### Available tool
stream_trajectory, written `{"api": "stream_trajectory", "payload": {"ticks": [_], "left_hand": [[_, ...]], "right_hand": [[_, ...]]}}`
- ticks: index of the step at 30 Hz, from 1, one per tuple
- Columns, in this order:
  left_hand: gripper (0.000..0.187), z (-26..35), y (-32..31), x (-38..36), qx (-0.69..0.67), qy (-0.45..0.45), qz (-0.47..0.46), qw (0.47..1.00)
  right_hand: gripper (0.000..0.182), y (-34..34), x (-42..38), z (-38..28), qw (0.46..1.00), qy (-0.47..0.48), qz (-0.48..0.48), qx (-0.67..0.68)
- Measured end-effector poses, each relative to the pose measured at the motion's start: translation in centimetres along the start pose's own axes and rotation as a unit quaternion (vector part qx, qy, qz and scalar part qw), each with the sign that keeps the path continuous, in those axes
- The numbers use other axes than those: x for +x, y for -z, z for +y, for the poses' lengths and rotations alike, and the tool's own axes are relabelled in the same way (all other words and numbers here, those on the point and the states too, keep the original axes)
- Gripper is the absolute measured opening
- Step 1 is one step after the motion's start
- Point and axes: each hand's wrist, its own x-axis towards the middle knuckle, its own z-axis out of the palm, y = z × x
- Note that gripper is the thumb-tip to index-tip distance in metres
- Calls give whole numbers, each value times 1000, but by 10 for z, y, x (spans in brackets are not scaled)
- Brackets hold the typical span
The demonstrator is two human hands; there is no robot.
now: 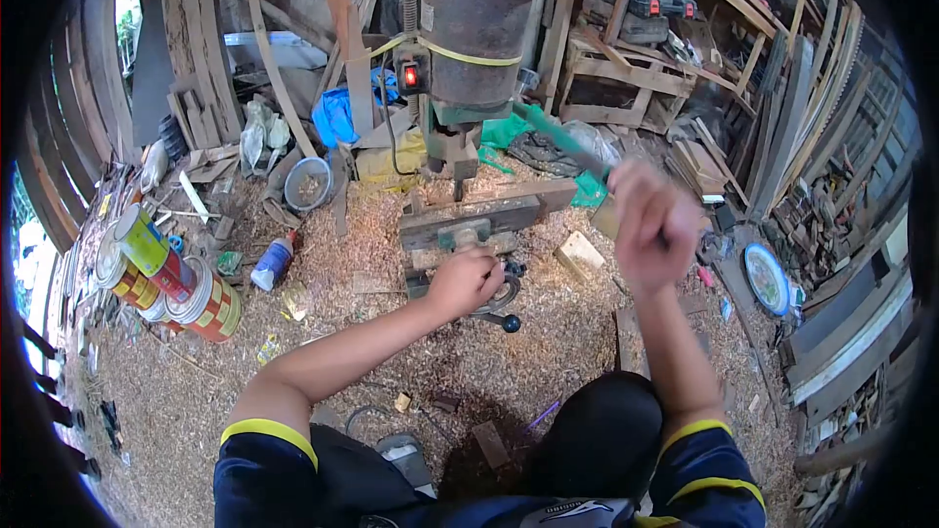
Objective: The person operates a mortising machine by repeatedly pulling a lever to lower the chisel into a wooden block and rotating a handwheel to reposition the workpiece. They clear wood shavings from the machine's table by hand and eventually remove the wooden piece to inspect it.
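Note:
A drilling or mortising machine with a dark, worn motor housing stands in front of me, its bit pointing down over a wooden board. The board lies across the machine's vise. My left hand is closed at the front of this vise, on its handle, which the fingers mostly hide. Just below that hand sits a handwheel with a black knob. Up on the right, my right hand, blurred by motion, is wrapped round the end of a long greenish lever that slants from the machine.
Wood shavings cover the floor. Paint cans and a blue-labelled bottle stand left; a wood block lies right of the vise. A round plate is farther right. A red switch glows on the machine.

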Motion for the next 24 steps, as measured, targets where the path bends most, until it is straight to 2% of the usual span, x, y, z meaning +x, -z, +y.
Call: {"api": "stream_trajectory", "payload": {"ticks": [2,3,5,6,7,8,9,10,11,12,13,14,15,16,17,18,20,21,24], "left_hand": [[19,-6,-4,-2,1,-1,7,1000],[19,-6,-4,-2,3,-1,3,1000],[20,-7,-2,-1,3,-2,2,1000],[20,-7,1,-1,-10,-4,-11,1000],[20,-8,3,-1,-24,-6,-23,999],[20,-11,4,-1,-29,-5,-20,999],[20,-15,5,-2,-51,-23,-26,998],[20,-20,6,-4,-72,-42,-33,996],[21,-21,13,-7,-108,-27,-69,991],[21,-20,15,-9,-114,-27,-66,991],[23,-19,16,-10,-103,-22,-49,993],[25,-20,16,-12,-93,-15,-33,995],[28,-24,16,-16,-119,2,-52,991],[28,-25,13,-18,-125,4,-52,991],[27,-24,12,-19,-137,5,-27,990],[27,-24,11,-20,-148,6,-2,989],[24,-21,9,-18,-159,17,6,987],[21,-17,7,-17,-167,26,12,985],[24,-19,5,-18,-188,36,-11,981]], "right_hand": [[55,-3,-27,-19,993,-59,-33,-95],[55,0,-25,-22,993,-59,-38,-94],[63,3,-14,-32,984,-162,-74,9],[63,5,0,-43,983,-164,-78,6],[68,7,22,-55,925,-357,-124,-44],[75,11,38,-61,823,-536,-164,-94],[56,18,46,-59,795,-586,-156,-9],[56,10,44,-55,791,-591,-157,-13],[39,-4,40,-47,824,-538,-141,-105],[31,-11,38,-43,847,-477,-124,-197],[46,-6,45,-39,833,-422,-209,-291],[46,-10,57,-38,829,-426,-211,-295],[45,-21,75,-42,714,-640,-141,-245],[45,-29,87,-44,552,-813,-60,-178],[35,-33,88,-43,538,-824,-46,-173],[35,-32,84,-39,534,-826,-46,-173],[23,-28,72,-36,556,-714,-174,-389],[22,-24,66,-39,572,-742,-120,-327],[26,-31,18,-36,584,-712,-130,-368]]}}
